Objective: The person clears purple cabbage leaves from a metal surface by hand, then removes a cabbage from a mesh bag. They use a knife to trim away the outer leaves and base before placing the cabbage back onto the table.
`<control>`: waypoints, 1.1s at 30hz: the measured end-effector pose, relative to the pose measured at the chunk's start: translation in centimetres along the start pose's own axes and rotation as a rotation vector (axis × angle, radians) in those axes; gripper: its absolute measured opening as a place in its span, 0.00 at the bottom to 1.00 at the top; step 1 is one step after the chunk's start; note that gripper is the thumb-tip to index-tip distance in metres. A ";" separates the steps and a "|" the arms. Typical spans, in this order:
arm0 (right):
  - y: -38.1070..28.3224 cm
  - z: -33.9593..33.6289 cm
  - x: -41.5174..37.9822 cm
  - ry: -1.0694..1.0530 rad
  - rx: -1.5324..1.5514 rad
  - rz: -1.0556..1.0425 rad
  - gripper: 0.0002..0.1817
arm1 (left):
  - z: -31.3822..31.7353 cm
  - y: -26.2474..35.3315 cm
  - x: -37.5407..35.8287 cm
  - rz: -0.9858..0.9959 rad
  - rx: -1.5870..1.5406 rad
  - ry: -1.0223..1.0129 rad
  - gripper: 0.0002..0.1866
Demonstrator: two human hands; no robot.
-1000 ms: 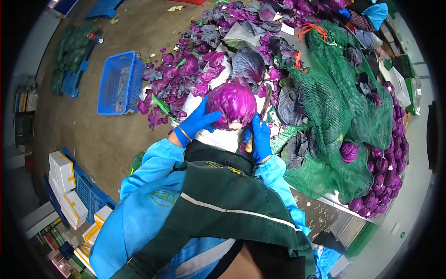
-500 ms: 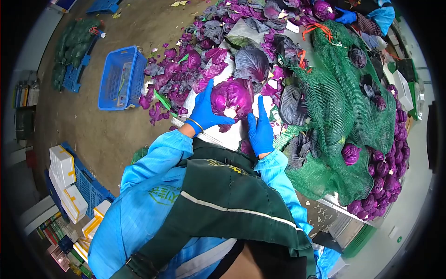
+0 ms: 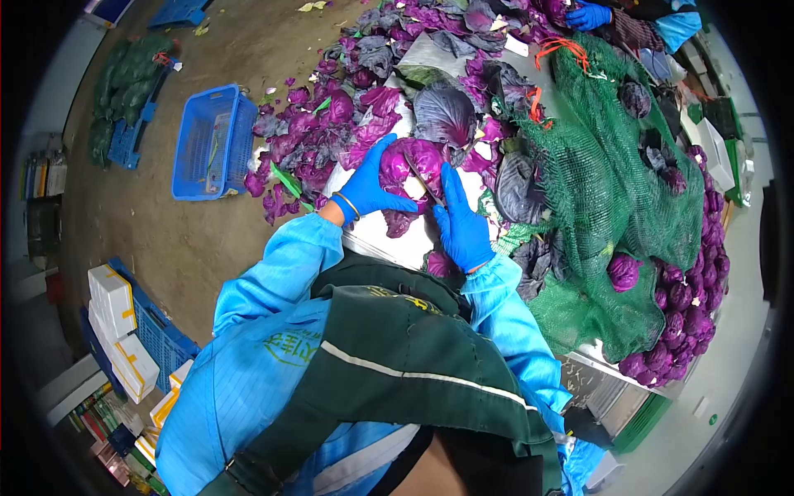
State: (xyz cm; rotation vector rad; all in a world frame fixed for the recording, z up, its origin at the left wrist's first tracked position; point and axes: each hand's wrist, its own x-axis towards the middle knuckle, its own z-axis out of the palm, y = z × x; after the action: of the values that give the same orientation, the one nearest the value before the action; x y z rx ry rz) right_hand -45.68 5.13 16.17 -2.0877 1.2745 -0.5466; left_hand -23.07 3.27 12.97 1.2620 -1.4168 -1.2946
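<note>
A red cabbage (image 3: pixel 400 162) sits on the white work surface (image 3: pixel 382 238), its pale cut stem end towards me. My left hand (image 3: pixel 369 187), in a blue glove, cups its left side, with fingers behind and thumb in front. At the cabbage's right is my gloved right hand (image 3: pixel 465 221), closed around a small knife whose handle is mostly hidden. The thin dark knife blade (image 3: pixel 423 177) lies slantwise across the front of the cabbage. A loose purple leaf (image 3: pixel 399 221) hangs just below it. Behind stands a large dark outer leaf (image 3: pixel 445 114).
Trimmed leaves (image 3: pixel 306 132) are heaped left and behind. A blue crate (image 3: pixel 213 145) stands on the floor at left. Green netting (image 3: pixel 591 182) covers the right side, beside stacked red cabbages (image 3: pixel 682 318). Another person's gloved hand (image 3: pixel 589 16) is at the top right.
My right hand has turned inward, and the knife blade now shows across the cabbage. The cabbage has tilted slightly in my left hand. The other person's hand has moved left.
</note>
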 end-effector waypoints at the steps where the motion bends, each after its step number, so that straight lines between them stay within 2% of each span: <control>1: -0.2 -0.4 0.2 -0.012 -0.022 0.004 0.38 | -0.2 0.3 0.2 -0.012 0.024 -0.012 0.68; 6: 0.0 0.2 1.2 0.002 -0.093 0.034 0.36 | -0.1 0.5 0.3 0.028 0.159 -0.005 0.67; 8: -0.2 1.5 1.7 0.178 -0.047 0.058 0.33 | 0.5 -0.5 0.2 0.051 0.165 0.089 0.67; 9: -0.5 1.8 2.2 0.177 -0.047 0.055 0.33 | 0.6 -0.6 0.4 0.051 0.165 0.091 0.67; 12: -1.8 2.3 2.4 0.300 0.000 0.224 0.26 | 1.0 -0.6 0.3 0.022 0.212 0.155 0.67; 15: -2.2 1.4 2.5 0.234 0.051 0.289 0.24 | 1.2 -0.7 0.4 0.015 0.194 0.157 0.67; 18: 1.4 2.3 3.7 0.349 0.000 0.287 0.23 | 1.4 -0.5 -0.1 0.071 0.315 0.168 0.66; 19: 3.9 2.7 5.6 0.571 0.341 0.354 0.20 | 1.7 -0.4 -0.9 0.147 0.339 0.155 0.66; 21: 4.9 3.8 7.0 0.491 0.152 0.488 0.21 | 2.3 0.6 -1.9 0.191 0.430 0.107 0.66; 22: 6.2 4.5 7.5 0.492 0.152 0.474 0.21 | 2.3 0.9 -2.1 0.162 0.384 0.112 0.65; 24: 8.9 5.7 7.3 0.602 0.339 0.244 0.21 | 1.5 0.5 -2.4 0.172 0.319 0.086 0.66; 25: 7.5 4.3 6.9 0.596 0.338 0.232 0.21 | 0.7 0.3 -2.6 0.183 0.262 0.052 0.66; 27: 4.1 1.0 4.9 0.059 0.836 0.631 0.22 | -0.2 0.5 -3.5 0.172 0.333 0.072 0.63; 28: 2.9 0.5 4.5 0.031 0.796 0.558 0.26 | -0.3 1.4 -3.6 0.006 0.042 0.105 0.62; 29: 2.1 1.9 4.1 0.238 0.673 0.308 0.30 | -0.2 1.8 -3.8 -0.163 -0.252 0.133 0.60; 30: 0.8 2.4 4.0 0.311 0.468 0.248 0.30 | 0.5 1.4 -3.7 -0.161 -0.378 0.194 0.57; 31: -0.6 2.0 4.2 0.380 0.261 0.184 0.30 | 1.4 0.8 -3.4 -0.149 -0.260 0.276 0.55; 32: -1.7 1.0 4.8 0.356 0.432 0.239 0.29 | 1.8 0.4 -3.4 -0.129 -0.210 0.303 0.54; 33: -1.4 0.9 5.2 0.358 0.431 0.234 0.29 | 1.9 0.2 -3.3 -0.107 -0.158 0.333 0.54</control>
State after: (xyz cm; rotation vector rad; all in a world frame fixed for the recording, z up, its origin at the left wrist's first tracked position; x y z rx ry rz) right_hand -41.92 1.18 16.66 -1.5066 1.4216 -1.0191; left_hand -24.43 6.79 13.11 1.3849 -1.0066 -1.1756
